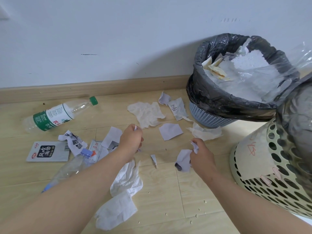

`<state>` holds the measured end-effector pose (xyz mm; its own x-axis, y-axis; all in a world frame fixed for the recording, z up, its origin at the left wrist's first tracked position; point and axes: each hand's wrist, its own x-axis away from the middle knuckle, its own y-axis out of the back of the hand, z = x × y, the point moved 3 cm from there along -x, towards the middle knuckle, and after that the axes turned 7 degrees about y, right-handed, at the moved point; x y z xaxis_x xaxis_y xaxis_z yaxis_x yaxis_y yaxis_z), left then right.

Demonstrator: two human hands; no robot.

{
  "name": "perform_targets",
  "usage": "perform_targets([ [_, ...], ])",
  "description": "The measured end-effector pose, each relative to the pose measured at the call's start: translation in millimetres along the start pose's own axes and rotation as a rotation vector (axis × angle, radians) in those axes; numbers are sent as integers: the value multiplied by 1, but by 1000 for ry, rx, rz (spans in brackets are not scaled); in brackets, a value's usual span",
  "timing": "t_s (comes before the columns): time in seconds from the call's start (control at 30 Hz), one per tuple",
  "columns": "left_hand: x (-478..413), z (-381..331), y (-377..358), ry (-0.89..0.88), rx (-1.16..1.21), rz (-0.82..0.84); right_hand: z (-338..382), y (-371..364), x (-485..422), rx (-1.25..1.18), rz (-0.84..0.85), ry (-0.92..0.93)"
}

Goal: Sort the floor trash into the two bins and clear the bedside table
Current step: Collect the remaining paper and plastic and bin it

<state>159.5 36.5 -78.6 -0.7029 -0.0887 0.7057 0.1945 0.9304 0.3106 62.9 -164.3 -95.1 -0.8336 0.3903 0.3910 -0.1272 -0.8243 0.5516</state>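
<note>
The grey sachet [48, 151] lying on the floor at the left carries a black panel with the white characters 风吃海带, a small red oval brand mark at its lower left corner, too small to read, and a barcode at its upper right edge. The plastic bottle [55, 115] has a green and white label with red characters 农夫 and white 饮用; the fine print is illegible. The green bin [263, 166] bears a paper label with red handwriting, not legible.
</note>
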Motion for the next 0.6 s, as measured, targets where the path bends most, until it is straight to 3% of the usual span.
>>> perform_targets([
  [0.13,1,0,2,71,45,-4,8,-8,-1,-89,-9,-21],
  [0.33,1,3,-6,114,93,-2,23,-11,-4,-240,-156,-62],
  [0.47,14,10,-23,225,248,63,39,-21,-2,-340,-151,-37],
  [0.53,20,12,-29,343,356,106,50,-28,-1,-341,-145,-1],
  [0.6,23,12,-33,347,397,144,57,-33,0,-286,-145,47],
])
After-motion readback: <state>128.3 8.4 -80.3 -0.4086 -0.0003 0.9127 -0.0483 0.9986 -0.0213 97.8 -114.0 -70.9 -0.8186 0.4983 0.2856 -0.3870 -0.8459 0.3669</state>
